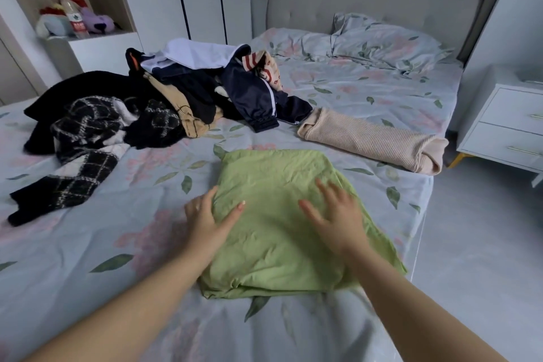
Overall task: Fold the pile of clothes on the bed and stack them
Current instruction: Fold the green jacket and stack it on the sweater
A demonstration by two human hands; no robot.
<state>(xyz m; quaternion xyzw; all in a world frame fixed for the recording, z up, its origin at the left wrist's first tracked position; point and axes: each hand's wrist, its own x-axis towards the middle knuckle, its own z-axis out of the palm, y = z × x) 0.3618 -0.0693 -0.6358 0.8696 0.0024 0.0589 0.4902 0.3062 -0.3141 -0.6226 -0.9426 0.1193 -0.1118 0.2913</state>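
Note:
A folded light green garment (273, 182) lies on the floral bed sheet (111, 232) in front of me. My left hand (207, 219) rests at its left edge, thumb lying on top and fingers tucked at the side. My right hand (335, 214) lies flat on the green cloth, fingers spread. A folded beige ribbed garment (370, 139) sits further right near the bed's edge. The unfolded pile (164, 97) of dark, checked, navy and white clothes spreads across the bed's far left.
A pillow (385, 44) lies at the padded headboard (376, 6). A white nightstand (511, 129) stands right of the bed above grey floor. A shelf niche with plush toys (76, 20) is at the far left.

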